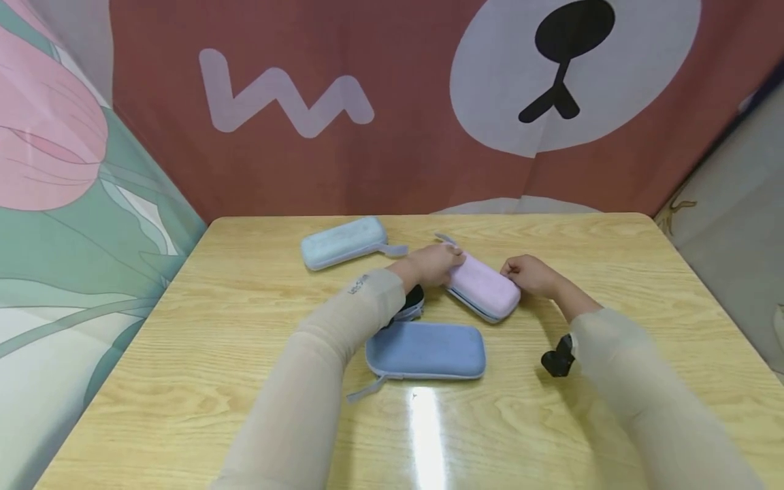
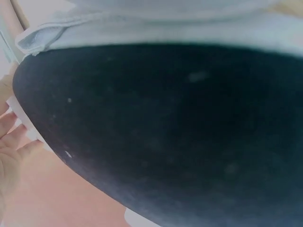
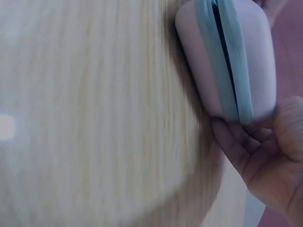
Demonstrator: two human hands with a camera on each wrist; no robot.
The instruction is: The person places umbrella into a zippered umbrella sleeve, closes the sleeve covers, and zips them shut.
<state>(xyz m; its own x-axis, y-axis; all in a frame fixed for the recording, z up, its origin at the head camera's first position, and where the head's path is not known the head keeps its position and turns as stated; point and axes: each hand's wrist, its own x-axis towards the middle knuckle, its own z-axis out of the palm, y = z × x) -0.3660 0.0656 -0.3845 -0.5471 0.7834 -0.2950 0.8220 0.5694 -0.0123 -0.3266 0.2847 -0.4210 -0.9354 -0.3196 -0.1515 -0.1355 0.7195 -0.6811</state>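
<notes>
Wooden table (image 1: 612, 272): pink case (image 1: 484, 286), light, stiff, likely smooth; left hand (image 1: 431, 264) and right hand (image 1: 531, 274) grip its ends.

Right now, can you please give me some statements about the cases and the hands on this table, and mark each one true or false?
1. Both hands touch the pink case. True.
2. The left hand holds the far end of the pink case. True.
3. The light blue case lies nearest the person. False: it lies farthest; the darker blue case is nearest.
4. The right hand rests on the darker blue case. False: it touches the pink case.
5. The pink case's zip edge is slightly open. True, in the right wrist view.
</notes>
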